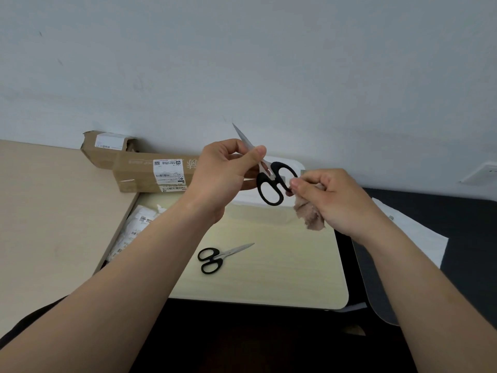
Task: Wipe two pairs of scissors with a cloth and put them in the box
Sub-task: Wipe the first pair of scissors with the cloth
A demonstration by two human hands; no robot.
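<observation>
Back left, by the plain grey wall: two brown cardboard boxes point(150, 170), white labels. Small scissors point(217, 257), black loops, lie flat on the pale wood-grain desk point(282, 278). My left hand point(226, 168) pinches the steel blade of the larger scissors point(271, 181), tip up. My right hand point(330, 197) fingers bunch a fuzzy beige cloth point(309, 214) against one black oval loop. Far right, white paper sheet point(419, 232) on a dark surface.

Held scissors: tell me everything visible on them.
The held scissors have black plastic two-loop handles and grey metal blades, which are shut. They are held in the air, tip pointing up and away, handles lowest. The left hand pinches the blades just above the pivot. The right hand, holding a crumpled beige cloth, touches the outer handle loop.
</observation>
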